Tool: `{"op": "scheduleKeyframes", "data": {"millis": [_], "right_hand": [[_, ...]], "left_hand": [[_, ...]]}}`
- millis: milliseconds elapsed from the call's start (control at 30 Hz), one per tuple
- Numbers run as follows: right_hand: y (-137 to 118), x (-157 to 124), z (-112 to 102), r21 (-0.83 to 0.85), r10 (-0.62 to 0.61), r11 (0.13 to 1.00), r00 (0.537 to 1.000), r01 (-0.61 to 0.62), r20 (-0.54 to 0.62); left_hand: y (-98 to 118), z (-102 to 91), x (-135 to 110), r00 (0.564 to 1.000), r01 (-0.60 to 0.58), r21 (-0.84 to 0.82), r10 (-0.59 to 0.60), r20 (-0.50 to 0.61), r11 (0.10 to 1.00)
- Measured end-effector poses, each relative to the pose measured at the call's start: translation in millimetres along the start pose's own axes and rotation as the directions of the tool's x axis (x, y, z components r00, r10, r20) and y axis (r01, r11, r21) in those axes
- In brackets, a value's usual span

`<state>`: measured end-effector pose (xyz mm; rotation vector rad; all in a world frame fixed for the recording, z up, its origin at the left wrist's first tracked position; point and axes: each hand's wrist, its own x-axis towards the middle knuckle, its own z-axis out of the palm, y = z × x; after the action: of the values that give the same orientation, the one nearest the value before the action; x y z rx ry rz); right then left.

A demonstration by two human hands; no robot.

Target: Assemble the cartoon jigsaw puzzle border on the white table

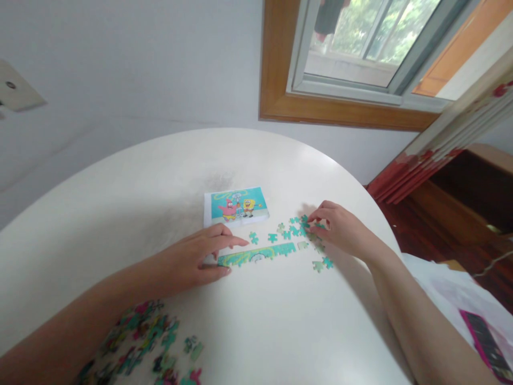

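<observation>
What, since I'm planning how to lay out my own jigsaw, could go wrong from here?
The left hand, at one end of the joined strip, could nudge it askew or loosen a joint. The right hand, among the loose green pieces, might scatter some. The left forearm appears close to the mixed pile, so a careless sweep could spread those pieces about.
</observation>
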<state>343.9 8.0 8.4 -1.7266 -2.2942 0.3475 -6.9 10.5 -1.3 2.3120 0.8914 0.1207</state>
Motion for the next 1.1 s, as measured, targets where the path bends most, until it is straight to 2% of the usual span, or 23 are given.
{"op": "scheduleKeyframes", "data": {"millis": [267, 633, 933, 1100], "right_hand": [[4.5, 0.7, 6.3, 0.029, 0.054, 0.998, 0.999, -0.054, 0.0], [5.1, 1.6, 3.3, 0.072, 0.089, 0.993, 0.996, -0.09, 0.018], [13.5, 1.9, -7.1, 0.116, 0.157, 0.982, 0.984, -0.147, -0.082], [15.5, 2.3, -8.0, 0.146, 0.173, 0.977, 0.98, -0.158, -0.099]], "left_hand": [[8.9, -3.0, 0.0, 1.0, 0.019, -0.015, -0.019, -0.012, 1.0], [5.6, -1.6, 0.0, 1.0, 0.0, -0.021, 0.0, -0.011, 1.0], [4.6, -1.0, -1.0, 1.0, -0.011, -0.01, 0.011, -0.014, 1.0], [4.3, -1.9, -0.9, 1.0, -0.009, -0.005, 0.009, -0.013, 1.0]]}}
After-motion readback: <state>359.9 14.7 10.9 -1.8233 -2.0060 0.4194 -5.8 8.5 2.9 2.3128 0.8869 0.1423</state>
